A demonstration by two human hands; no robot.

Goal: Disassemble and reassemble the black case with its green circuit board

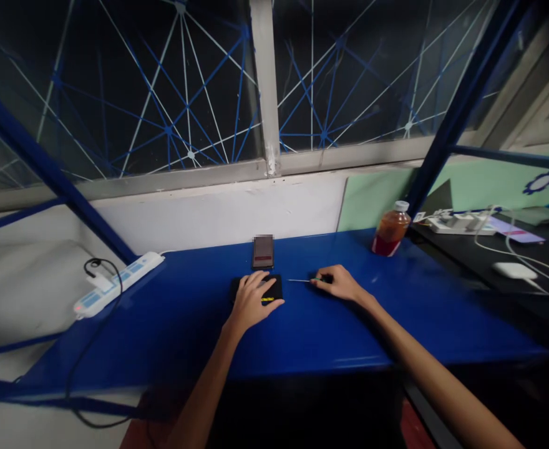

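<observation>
My left hand point(254, 299) lies over a flat black box-like object point(275, 287) with a small yellow marking, its fingers spread across the top. What the object is exactly I cannot tell, as the hand covers much of it. To the right, my right hand point(337, 282) is closed around the handle of a thin screwdriver point(299, 280), whose metal shaft points left toward the black object without touching it. Just beyond the left hand a phone point(262, 252) lies on the blue table point(302, 343), near the wall.
A bottle of reddish drink point(391, 231) stands at the back right. On the left, a white power strip point(120, 284) has a black cable point(92, 337) hanging over the edge. A dark table on the right holds another power strip point(461, 223), cables and a white charger point(514, 270). Blue frame bars flank the table.
</observation>
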